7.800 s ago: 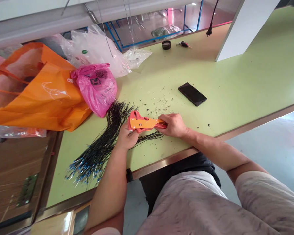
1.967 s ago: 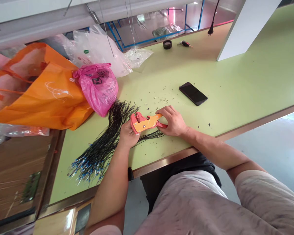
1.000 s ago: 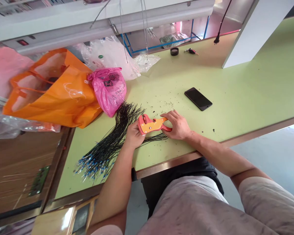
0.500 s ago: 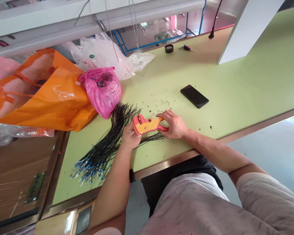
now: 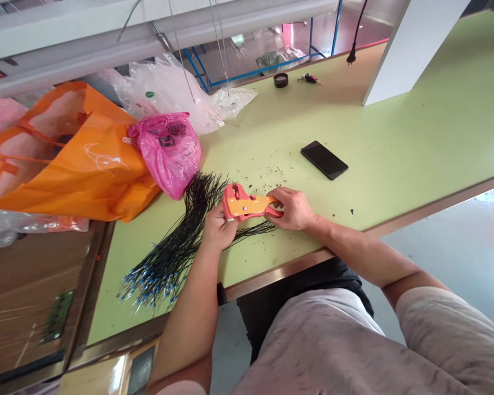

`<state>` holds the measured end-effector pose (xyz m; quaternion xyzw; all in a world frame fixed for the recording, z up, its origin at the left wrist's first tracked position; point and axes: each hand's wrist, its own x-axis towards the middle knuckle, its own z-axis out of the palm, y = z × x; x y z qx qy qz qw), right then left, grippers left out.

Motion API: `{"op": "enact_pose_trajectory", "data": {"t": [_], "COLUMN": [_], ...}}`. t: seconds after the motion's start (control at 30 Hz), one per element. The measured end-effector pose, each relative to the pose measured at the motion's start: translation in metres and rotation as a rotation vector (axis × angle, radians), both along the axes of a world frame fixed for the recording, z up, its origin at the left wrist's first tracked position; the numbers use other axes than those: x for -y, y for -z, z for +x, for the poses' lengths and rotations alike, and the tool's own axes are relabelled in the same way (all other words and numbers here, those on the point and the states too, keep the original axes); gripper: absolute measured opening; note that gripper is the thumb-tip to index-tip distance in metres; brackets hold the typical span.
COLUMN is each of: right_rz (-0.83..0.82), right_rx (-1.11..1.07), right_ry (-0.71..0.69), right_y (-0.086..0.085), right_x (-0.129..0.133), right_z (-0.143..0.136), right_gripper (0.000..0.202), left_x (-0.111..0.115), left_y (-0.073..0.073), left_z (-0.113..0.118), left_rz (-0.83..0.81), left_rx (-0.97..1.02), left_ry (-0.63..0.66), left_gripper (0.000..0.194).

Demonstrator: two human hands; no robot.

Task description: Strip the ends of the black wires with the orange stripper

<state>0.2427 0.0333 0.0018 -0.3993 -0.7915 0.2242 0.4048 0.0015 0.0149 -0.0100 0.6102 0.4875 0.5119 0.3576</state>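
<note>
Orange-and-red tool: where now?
In the head view, the tool is near the centre, handles in the right hand, head end at the left hand; the black wire bundle lies to its left.

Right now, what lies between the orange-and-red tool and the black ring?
In the head view, small scattered scraps lie nearer the tool, then green tabletop toward the black ring.
</note>
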Motion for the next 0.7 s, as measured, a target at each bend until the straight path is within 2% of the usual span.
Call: {"op": "enact_pose_trajectory", "data": {"t": [0.17,0.27,0.4,0.53,0.7], "right_rz": [-0.234,-0.287,-0.165,0.003,0.174], "right_rx": [-0.233,-0.301,-0.302,-0.222,-0.069], "right_ry": [-0.018,-0.088,-0.238,-0.357,-0.420], "right_y": [-0.003,-0.003,-0.002,-0.001,-0.013], "right_x": [-0.008,-0.011,-0.010,-0.005,-0.008], "right_z": [0.007,0.011,0.013,0.009,0.000], "right_gripper": [0.029,0.027,0.034,0.050,0.048], "left_x": [0.007,0.007,0.002,-0.003,-0.006], "left_y": [-0.020,-0.026,-0.023,-0.019,-0.021], "left_z": [0.009,0.015,0.022,0.023,0.023], "left_rz": [-0.015,0.036,0.059,-0.094,-0.291], "left_rx": [-0.087,-0.084,0.023,0.145,0.384], "left_ry": [-0.004,0.030,0.035,0.001,-0.018], "left_gripper": [0.041,0.035,0.033,0.037,0.053]}}
